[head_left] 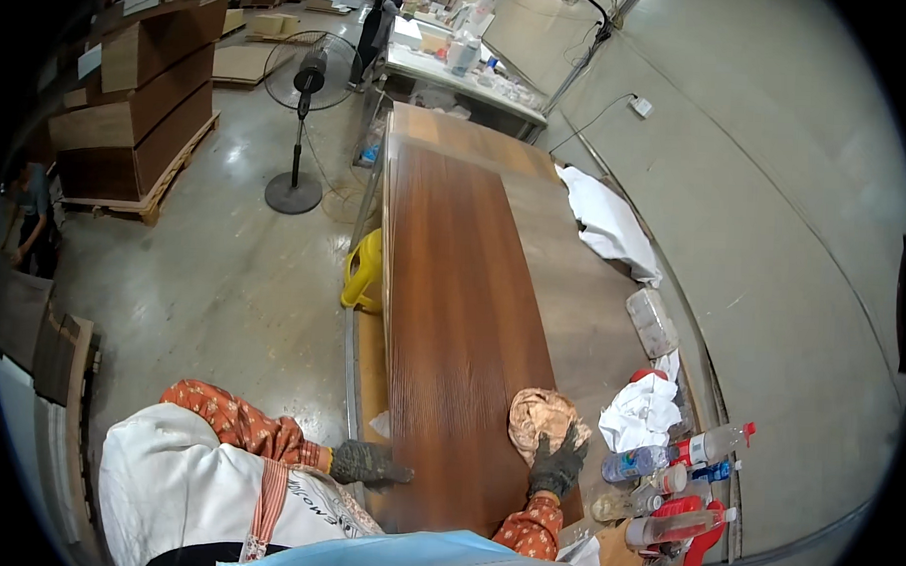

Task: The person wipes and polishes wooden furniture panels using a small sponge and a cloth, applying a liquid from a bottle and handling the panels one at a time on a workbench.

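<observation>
A long brown wood-grain board (463, 273) lies on the workbench in front of me. My right hand (558, 466), in a dark grey glove, presses a crumpled peach-coloured cloth (538, 418) onto the board near its right edge. The fingers are spread over the cloth and hold it. At the board's left edge rests my left hand (372, 463), also gloved. Its fingers stretch out over the surface, with nothing seen in them. Orange flowered sleeves cover both forearms.
Several bottles (664, 530), white crumpled paper (640, 414) and a wrapped block (652, 322) line the bench's right side. A white cloth (607, 221) lies farther back. Left of the bench are a yellow jug (367, 270), a standing fan (294, 193) and stacked panels (129, 122).
</observation>
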A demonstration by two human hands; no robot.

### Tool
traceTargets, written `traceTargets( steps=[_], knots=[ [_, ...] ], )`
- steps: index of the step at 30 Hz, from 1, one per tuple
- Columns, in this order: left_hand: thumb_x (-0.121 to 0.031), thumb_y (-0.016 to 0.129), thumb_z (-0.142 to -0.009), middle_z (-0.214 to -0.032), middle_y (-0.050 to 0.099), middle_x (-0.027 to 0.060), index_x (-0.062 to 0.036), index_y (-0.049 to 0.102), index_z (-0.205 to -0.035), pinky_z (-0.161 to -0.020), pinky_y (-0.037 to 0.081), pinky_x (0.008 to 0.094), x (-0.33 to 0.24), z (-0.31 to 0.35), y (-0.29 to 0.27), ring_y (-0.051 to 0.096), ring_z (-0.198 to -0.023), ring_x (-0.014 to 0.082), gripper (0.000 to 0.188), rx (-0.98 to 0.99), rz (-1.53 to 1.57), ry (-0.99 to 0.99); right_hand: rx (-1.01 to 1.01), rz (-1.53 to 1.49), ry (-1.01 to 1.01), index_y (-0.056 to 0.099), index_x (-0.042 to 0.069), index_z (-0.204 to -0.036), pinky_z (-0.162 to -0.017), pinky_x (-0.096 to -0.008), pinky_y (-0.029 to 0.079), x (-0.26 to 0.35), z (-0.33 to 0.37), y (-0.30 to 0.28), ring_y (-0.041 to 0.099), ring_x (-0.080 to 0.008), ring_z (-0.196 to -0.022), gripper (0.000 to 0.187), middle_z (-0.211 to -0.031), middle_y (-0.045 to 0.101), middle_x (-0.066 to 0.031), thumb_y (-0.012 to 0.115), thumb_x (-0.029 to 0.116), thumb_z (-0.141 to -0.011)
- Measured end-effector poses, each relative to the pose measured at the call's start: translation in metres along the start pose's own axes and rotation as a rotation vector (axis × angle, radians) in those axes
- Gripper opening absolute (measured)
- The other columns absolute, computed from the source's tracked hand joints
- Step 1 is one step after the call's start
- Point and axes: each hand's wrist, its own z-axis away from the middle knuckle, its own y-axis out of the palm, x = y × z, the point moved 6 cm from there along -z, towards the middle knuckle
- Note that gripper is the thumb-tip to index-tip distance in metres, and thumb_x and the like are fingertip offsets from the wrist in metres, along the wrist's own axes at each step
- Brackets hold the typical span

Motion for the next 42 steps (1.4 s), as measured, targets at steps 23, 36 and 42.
traceTargets(
  steps=[23, 36, 42],
  knots=[
    [-0.017, 0.056, -0.092, -0.118, 0.061, 0.0148, 0.0053, 0.053, -0.121, -0.096, 0.048, 0.0348, 0.128, 0.088, -0.208, 0.061, -0.105, 0.0220, 0.037, 0.003, 1.365, 0.488, 0.170, 0.582, 0.329, 0.020, 0.032, -0.148, -0.101, -0.0529, 0.034, 0.032, 0.148, -0.051, 0.017, -0.0420, -0.140, 0.082, -0.154, 0.009, -0.0203, 0.051, 0.064, -0.079],
    [-0.016, 0.067, -0.081, -0.071, 0.058, -0.0020, -0.0097, 0.062, -0.093, -0.052, 0.044, 0.0231, 0.129, 0.117, -0.207, 0.053, -0.057, 0.0091, 0.014, -0.332, 0.960, 0.407, 0.126, -0.064, -0.195, 0.040, 0.015, -0.141, -0.105, -0.0535, 0.030, 0.195, 0.180, -0.003, 0.037, -0.0483, -0.126, 0.067, -0.139, 0.034, -0.0338, 0.062, 0.041, -0.083],
    [0.000, 0.076, -0.066, -0.104, 0.065, 0.0043, -0.0066, 0.062, -0.111, -0.078, 0.054, 0.0376, 0.126, 0.198, -0.281, 0.061, -0.096, 0.0141, 0.047, -0.840, -0.059, 1.035, 0.117, -0.138, -0.228, 0.037, 0.015, -0.143, -0.103, -0.0571, 0.031, 0.272, 0.218, -0.025, 0.036, -0.0525, -0.125, 0.071, -0.138, 0.031, -0.0380, 0.059, 0.047, -0.084]
  ],
)
